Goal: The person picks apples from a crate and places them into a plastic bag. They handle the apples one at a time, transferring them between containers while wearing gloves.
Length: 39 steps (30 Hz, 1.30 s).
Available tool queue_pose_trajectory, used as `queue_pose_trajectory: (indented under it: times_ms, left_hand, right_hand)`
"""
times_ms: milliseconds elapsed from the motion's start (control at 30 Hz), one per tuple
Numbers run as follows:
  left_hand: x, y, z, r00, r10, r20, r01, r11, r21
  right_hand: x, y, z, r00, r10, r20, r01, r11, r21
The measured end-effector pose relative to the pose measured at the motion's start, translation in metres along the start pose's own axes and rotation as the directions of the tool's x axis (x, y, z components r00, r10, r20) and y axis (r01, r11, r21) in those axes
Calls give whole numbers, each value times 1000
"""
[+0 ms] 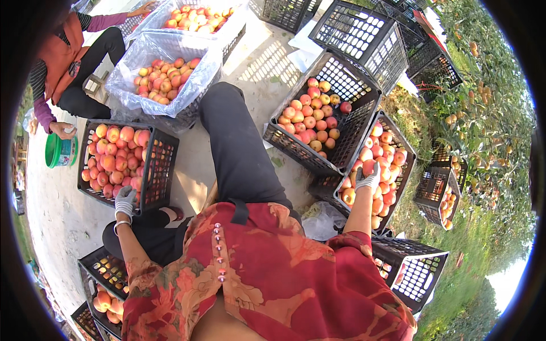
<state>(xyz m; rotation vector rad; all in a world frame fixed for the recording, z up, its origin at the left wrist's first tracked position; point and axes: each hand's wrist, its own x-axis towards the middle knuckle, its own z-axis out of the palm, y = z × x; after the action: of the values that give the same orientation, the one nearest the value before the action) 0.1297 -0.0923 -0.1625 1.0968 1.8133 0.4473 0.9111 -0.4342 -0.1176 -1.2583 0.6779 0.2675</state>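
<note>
Both my hands wear pale gloves with darker fingers. My left hand (125,199) is at the near edge of a black plastic crate (164,166) full of red-yellow apples (114,158); whether its fingers hold an apple is unclear. My right hand (369,177) reaches into another black crate (407,168) on the right, its fingers around an apple (367,168) among many more. Beyond that crate stands a partly filled black crate (307,151), with apples (313,115) gathered mostly on its left side.
Ahead at left are crates lined with clear plastic (123,85), holding apples. A co-worker (64,64) sits at far left, a hand above a green bucket (53,151). Empty black crates (354,34) stand ahead right. More crates flank me (409,255); fruit trees (490,111) line the right.
</note>
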Motion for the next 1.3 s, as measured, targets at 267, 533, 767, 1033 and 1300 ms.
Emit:
queue_pose_trajectory:
  times_ms: [267, 533, 767, 1033, 1300]
  left_hand:
    - [4, -11, 0, 999, -29, 31, 26, 995, 95]
    - [-54, 53, 11, 964, 254, -83, -162, 801, 576]
    - [-83, 44, -1, 967, -2, -254, 135, 851, 508]
    - [-24, 19, 22, 962, 103, -252, 23, 892, 452]
    - [1, 79, 7, 944, 8, 329, -267, 602, 753]
  right_hand:
    - [-7, -39, 13, 925, -381, 13, 376, 905, -198]
    - [134, -67, 45, 818, -305, 487, 565, 269, -780]
    - [117, -35, 108, 805, -136, 578, 516, -320, -794]
    - [-11, 25, 288, 359, -66, 931, 907, -212, -365]
    - [-379, 224, 370, -374, 109, 921, 908, 245, 340]
